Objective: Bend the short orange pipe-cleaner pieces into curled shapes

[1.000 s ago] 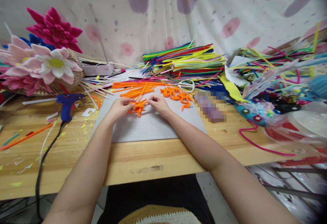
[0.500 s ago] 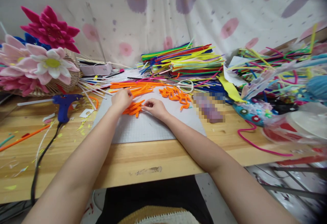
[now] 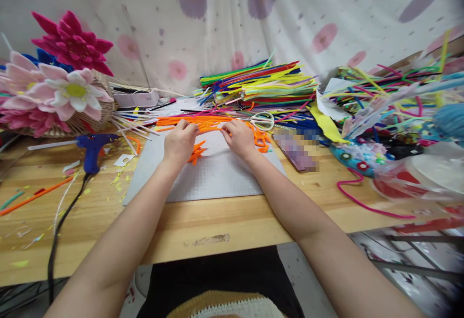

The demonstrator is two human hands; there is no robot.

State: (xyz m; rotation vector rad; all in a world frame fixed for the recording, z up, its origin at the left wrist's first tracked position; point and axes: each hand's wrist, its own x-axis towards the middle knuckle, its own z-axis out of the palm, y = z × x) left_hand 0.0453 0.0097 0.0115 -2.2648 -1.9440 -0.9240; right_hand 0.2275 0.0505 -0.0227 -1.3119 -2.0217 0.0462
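My left hand (image 3: 180, 142) and my right hand (image 3: 238, 137) reach to the far side of a grey cutting mat (image 3: 213, 175). Both have curled fingers closed on long straight orange pipe cleaners (image 3: 203, 122) lying across the mat's far edge. A small pile of short cut orange pieces (image 3: 195, 152) lies between my hands, just below them. More curled orange pieces (image 3: 260, 139) sit right of my right hand.
White-handled scissors (image 3: 264, 121) lie behind the right hand. A blue glue gun (image 3: 92, 148) with a black cord rests at left, near a basket of pink fabric flowers (image 3: 60, 91). Stacks of coloured pipe cleaners (image 3: 259, 86) fill the back and right. A blurred phone-like object (image 3: 297, 150) lies right of the mat.
Both hands moved away from the short orange pieces toward the far edge of the mat and closed on the long orange pipe cleaners; the short pile stays on the mat.
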